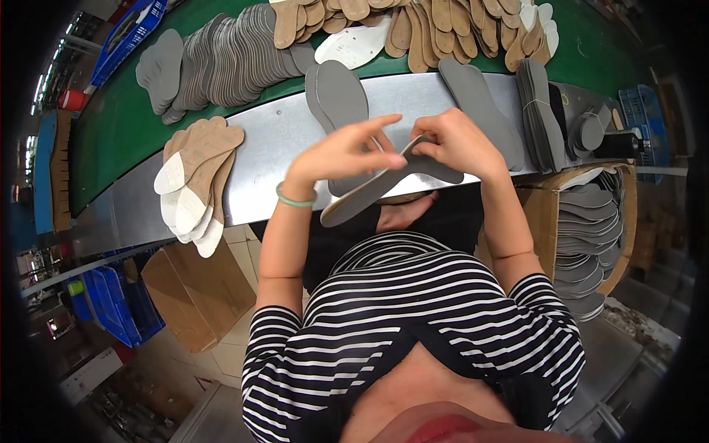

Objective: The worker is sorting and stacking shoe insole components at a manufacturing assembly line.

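Observation:
A grey insole (362,201) with a tan underside edge slants over the near edge of the metal table. My right hand (459,142) pinches its upper end between thumb and fingers. My left hand (347,153), with a green bangle at the wrist, has its fingers stretched apart; its thumb tip overlaps the insole's edge, and I cannot tell whether it touches. Under my right hand another grey piece (439,171) shows in part. Just beyond my left hand lie grey insoles (340,92), and beyond my right hand is a grey stack (484,107).
Tan and white insoles (201,173) fan out at the left. A long grey row (229,63) and tan pieces (443,29) cover the green surface (111,144). At right stand a banded grey bundle (540,118), a tape roll (588,133) and a carton (543,221) of grey insoles.

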### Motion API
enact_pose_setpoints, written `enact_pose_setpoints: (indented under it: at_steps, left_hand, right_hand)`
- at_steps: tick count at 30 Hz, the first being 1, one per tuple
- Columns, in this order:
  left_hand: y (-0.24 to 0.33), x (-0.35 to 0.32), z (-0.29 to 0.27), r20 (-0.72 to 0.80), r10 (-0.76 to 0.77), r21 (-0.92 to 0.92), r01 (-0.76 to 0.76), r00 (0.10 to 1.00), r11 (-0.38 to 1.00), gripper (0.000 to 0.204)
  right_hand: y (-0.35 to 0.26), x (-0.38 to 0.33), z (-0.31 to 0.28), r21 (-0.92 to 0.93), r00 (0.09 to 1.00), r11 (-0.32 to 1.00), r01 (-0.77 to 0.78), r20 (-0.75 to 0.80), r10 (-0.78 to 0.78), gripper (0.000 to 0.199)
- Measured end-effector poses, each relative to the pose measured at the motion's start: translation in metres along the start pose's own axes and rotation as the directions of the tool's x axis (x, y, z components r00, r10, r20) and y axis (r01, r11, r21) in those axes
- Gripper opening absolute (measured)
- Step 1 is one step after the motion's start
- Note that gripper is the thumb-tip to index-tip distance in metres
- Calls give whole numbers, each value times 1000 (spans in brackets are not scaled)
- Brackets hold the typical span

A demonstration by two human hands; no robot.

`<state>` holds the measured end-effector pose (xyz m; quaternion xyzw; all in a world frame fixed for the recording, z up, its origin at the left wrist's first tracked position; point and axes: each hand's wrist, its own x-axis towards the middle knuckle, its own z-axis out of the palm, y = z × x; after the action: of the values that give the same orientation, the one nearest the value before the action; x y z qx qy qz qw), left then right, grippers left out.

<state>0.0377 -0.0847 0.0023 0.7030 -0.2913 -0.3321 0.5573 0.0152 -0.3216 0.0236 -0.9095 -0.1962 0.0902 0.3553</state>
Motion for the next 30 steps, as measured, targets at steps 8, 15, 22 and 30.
enact_pose_setpoints:
  at_steps: [8,15,22,30]
  left_hand:
    - [-32,12,21,-465,-16,-65,-16,885,998,50]
    - [-37,14,33,-558,-8,-231,-146,830,962,50]
    - [-29,-1,30,-433,-79,-456,-142,898,879,57]
    - [-29,-1,24,-367,-88,-431,-86,926,898,58]
  right_hand:
    - [8,1,3,252,975,945,210,-121,-184,69]
    - [15,13,58,252,773,940,230,-634,-19,30]
    - [34,21,46,433,836,861,266,-549,18,35]
    - [44,31,32,810,925,587,-20,-208,318,28]
